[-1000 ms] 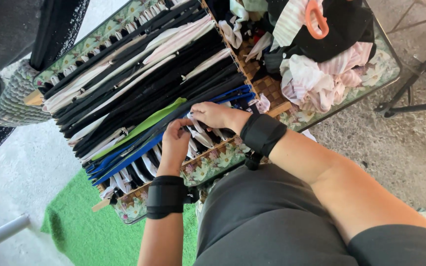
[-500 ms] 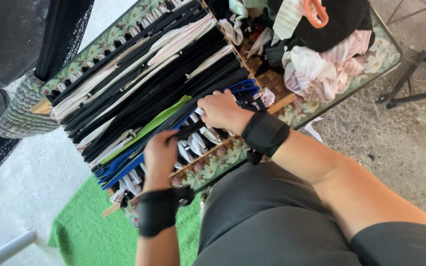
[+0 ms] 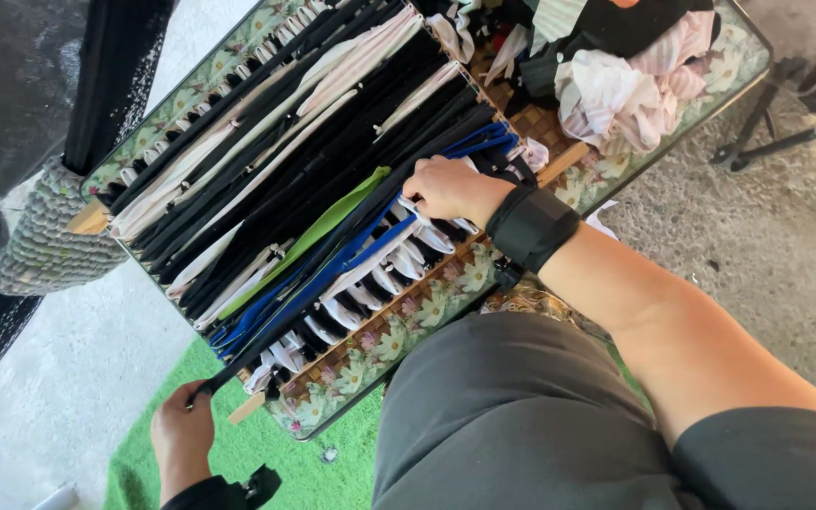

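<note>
A wooden rack (image 3: 531, 118) on a floral-covered table (image 3: 389, 345) holds many straps laid side by side: black, white, blue and one green strap (image 3: 318, 231). My right hand (image 3: 450, 189), with a black wrist wrap, presses on the blue strap (image 3: 351, 260) and the white ones near the rack's right part. My left hand (image 3: 181, 434), also wrapped at the wrist, is low at the table's near-left corner, closed on the end of a long black strap (image 3: 332, 241) pulled taut across the rack.
A heap of pink, white and black cloth (image 3: 625, 71) lies at the table's far right. Green artificial turf (image 3: 247, 449) covers the ground below the table. Dark hanging garments (image 3: 40, 104) stand at left. A metal stand's legs (image 3: 786, 113) rest on concrete at right.
My left hand has moved down and left off the rack to the table's corner, drawing the black strap out. My right hand stayed on the straps.
</note>
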